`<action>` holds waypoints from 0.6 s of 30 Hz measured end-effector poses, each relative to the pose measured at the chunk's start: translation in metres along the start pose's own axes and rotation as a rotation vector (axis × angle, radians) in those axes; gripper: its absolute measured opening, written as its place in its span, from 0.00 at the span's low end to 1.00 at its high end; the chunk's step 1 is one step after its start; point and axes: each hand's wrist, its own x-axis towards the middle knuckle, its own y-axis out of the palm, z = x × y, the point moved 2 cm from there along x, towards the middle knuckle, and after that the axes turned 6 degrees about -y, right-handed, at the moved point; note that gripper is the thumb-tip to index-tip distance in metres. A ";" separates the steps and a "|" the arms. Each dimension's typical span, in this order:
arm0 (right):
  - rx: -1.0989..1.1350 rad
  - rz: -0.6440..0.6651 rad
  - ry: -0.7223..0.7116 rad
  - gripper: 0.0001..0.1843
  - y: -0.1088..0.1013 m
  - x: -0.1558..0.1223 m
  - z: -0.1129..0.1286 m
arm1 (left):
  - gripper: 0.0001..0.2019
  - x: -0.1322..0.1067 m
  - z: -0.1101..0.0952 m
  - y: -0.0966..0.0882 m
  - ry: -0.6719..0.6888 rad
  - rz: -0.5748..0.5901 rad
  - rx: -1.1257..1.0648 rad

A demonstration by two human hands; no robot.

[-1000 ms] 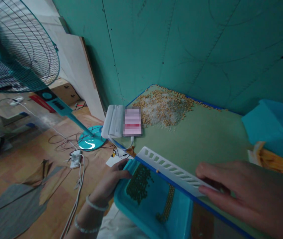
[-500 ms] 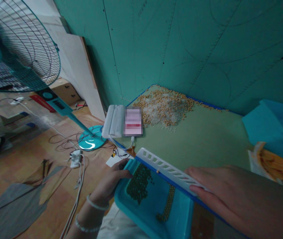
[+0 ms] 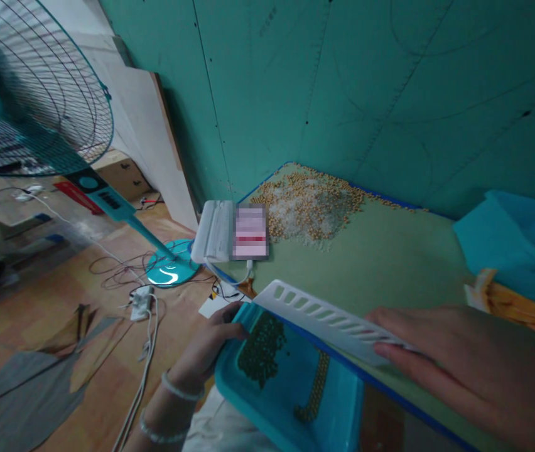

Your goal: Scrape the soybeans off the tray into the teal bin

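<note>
My left hand [image 3: 213, 345] grips the far corner of a blue tray [image 3: 338, 408] held below the table's front edge. The tray holds a heap of green beans [image 3: 260, 348] and a row of yellow beans [image 3: 314, 389]. My right hand [image 3: 465, 370] lies over a white slotted scraper [image 3: 314, 311], fingers closed on it, and holds it along the table edge above the tray. A pile of mixed yellow beans and white grains [image 3: 309, 204] lies at the far corner of the green table [image 3: 390, 263].
A white device with a cable [image 3: 215, 231] sits at the table's left edge. Blue plastic bags [image 3: 517, 245] and a yellow bag [image 3: 517, 307] lie at the right. A standing fan [image 3: 36, 94], cables and a power strip [image 3: 141, 301] occupy the floor at left. The green wall stands right behind the table.
The right hand drew the scraper slightly back toward the table edge; a single bean seen by the scraper earlier is no longer visible. The left hand and tray stay in place.
</note>
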 end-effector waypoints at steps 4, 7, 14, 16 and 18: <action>-0.147 -0.084 0.157 0.17 -0.008 -0.004 -0.011 | 0.21 0.002 0.001 -0.001 0.011 0.024 -0.012; -0.154 -0.113 0.208 0.18 -0.019 -0.002 -0.020 | 0.21 0.004 0.001 -0.001 -0.001 0.034 -0.023; -0.128 -0.168 0.401 0.23 -0.051 0.010 -0.053 | 0.21 0.006 0.000 -0.002 -0.012 0.038 -0.030; -0.144 -0.221 0.458 0.22 -0.055 0.014 -0.065 | 0.21 0.006 0.001 -0.003 -0.012 0.037 -0.037; -0.165 -0.253 0.482 0.22 -0.055 0.016 -0.076 | 0.21 0.006 0.002 -0.003 -0.026 0.036 -0.037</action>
